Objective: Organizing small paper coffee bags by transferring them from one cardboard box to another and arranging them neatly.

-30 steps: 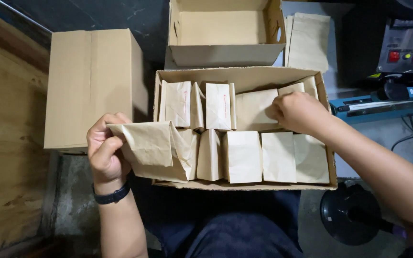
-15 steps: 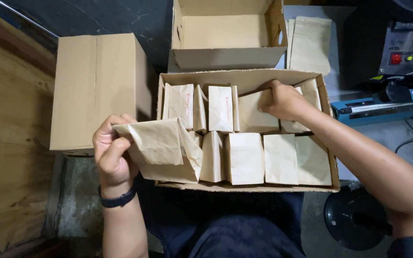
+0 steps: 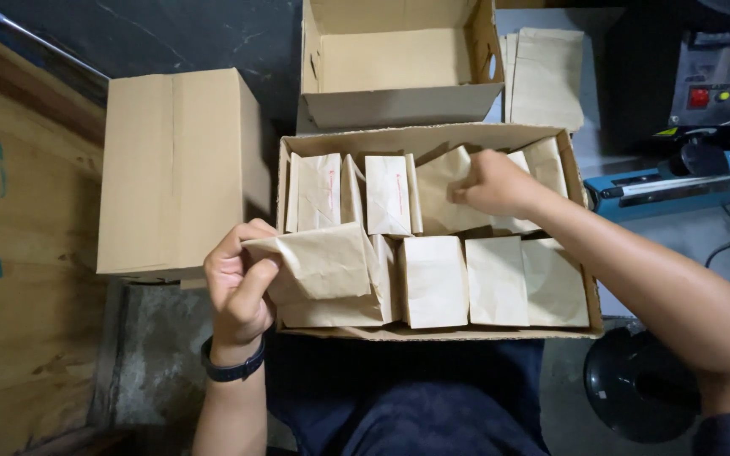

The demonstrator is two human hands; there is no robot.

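The left hand (image 3: 236,287), wrist bent inward, pinches a paper bag (image 3: 318,266) lying crosswise, top toward it. The right hand (image 3: 487,183), knuckles up, grips another bag (image 3: 449,190) standing in the box (image 3: 433,138).

The right hand (image 3: 490,184) has slid leftward along the back row of the open cardboard box (image 3: 433,139). A second ago it lay at the far right end of that row; now it rests nearer the middle, its fingers closed on the top edge of a brown paper bag (image 3: 452,192) there. That bag's upper corner has lifted and now stands higher than before. The left hand (image 3: 238,283) has drawn its own paper bag (image 3: 318,266) slightly inward, over the box's front left corner, thumb and fingers pinching the folded top.
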